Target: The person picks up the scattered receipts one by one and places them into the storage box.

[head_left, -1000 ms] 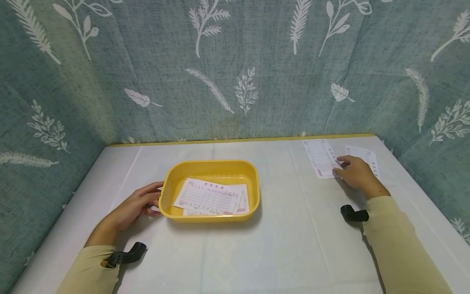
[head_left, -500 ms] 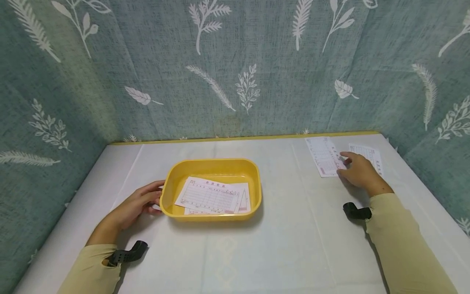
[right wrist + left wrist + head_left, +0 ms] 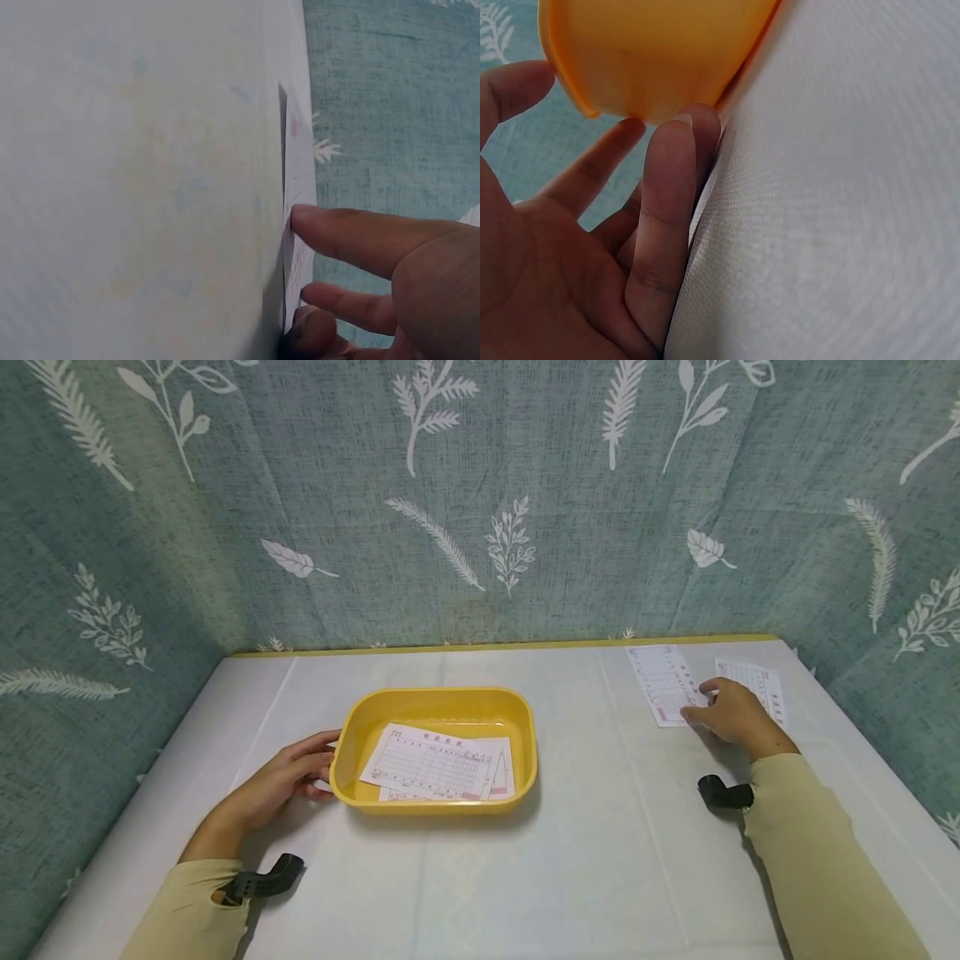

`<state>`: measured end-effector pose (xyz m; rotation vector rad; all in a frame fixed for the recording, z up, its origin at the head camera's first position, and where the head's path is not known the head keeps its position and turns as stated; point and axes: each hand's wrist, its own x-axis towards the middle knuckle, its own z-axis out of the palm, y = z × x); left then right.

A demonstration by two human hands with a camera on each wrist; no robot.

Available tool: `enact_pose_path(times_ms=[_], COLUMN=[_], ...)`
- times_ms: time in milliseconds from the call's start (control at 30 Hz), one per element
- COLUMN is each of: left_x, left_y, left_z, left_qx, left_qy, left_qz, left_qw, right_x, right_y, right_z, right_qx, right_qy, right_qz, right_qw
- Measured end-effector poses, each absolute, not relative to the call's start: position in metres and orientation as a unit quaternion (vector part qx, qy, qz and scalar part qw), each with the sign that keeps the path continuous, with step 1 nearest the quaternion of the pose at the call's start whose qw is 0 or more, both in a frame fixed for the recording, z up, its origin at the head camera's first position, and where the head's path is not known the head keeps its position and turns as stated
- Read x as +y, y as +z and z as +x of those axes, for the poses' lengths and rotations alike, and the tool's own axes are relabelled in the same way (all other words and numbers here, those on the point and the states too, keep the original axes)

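Note:
A yellow plastic tray (image 3: 433, 808) stands on the white-covered table, with several printed receipt slips (image 3: 431, 764) lying in it. At its left end is my left hand (image 3: 281, 777), fingers loosely extended; in the left wrist view, fingertips (image 3: 667, 150) come right at the yellow wall. Far right, my right hand (image 3: 731, 714) reaches over a loose receipt slip (image 3: 663, 681), its thumb and index fingertips at the slip's right edge, spread apart. In the right wrist view, the thumb (image 3: 315, 221) touches the paper, whose near edge casts a dark shadow.
Another receipt slip (image 3: 757, 681) lies partly hidden behind the right hand. Blue-green leaf-patterned cloth (image 3: 480, 527) walls in the back and both sides. A yellow strip (image 3: 450, 648) runs along the table's back edge. Each wrist carries a black camera mount (image 3: 723, 793).
The right thumb has shifted slightly left onto the edge of the loose slip. The left hand and the tray hold their place; the head view has moved a little.

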<state>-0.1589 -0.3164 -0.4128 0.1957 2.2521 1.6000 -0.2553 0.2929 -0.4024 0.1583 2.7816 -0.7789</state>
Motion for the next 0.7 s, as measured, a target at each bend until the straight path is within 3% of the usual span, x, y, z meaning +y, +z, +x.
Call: enact_pose_path(times_ms=[700], left_x=[-0.3155], left_y=[-0.4128], left_z=[-0.1594], left_qx=[0.807], left_qy=[0.557], left_qz=[0.070], left_qw=[0.184], right_x=[0.2874], right_y=[-0.3975], right_z=[-0.2604], right_qx=[0.950], right_qy=[-0.263], right_qz=[0.086], right_qw=[0.145])
